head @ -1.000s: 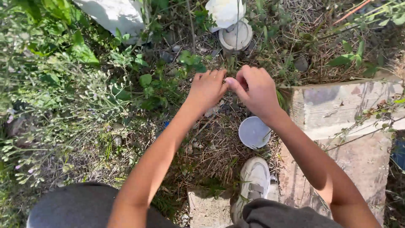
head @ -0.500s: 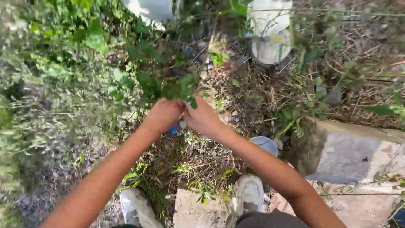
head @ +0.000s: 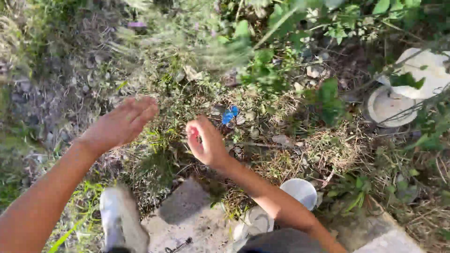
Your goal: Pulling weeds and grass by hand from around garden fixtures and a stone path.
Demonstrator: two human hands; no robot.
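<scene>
Looking straight down at a scruffy weed patch here. Got the left hand (head: 123,122) hovering out flat on the left, fingers straight and close together, palm down, nothing in it and touching nothing. Got the right hand (head: 206,143) nearer the middle, curled loosely with thumb up near the fingertips; can't tell whether anything tiny is pinched in there, too blurry. Closest thing to that hand: a small blue scrap (head: 229,114) lying on the dirt just beyond the fingertips, apart from them, not touched. Plenty of dry grass (head: 328,150) matted around it and a leafy green plant (head: 262,65) standing farther back, rooted and upright as far as can be seen. Over on the far right, a white round lid (head: 386,105) flat on the ground, with a crumpled white wrapper (head: 429,70) lying against it. Nearer, a white cup (head: 301,192) sitting in the grass by the right forearm, beside a concrete block (head: 187,215), with a blurred white shoe (head: 119,220) to the left of the block. Progress-wise, judging only by how things lie: no pile of pulled weeds anywhere, nothing clearly gathered in either hand, blue scrap not picked up, greenery all in place. So looks like most of it not done yet.
</scene>
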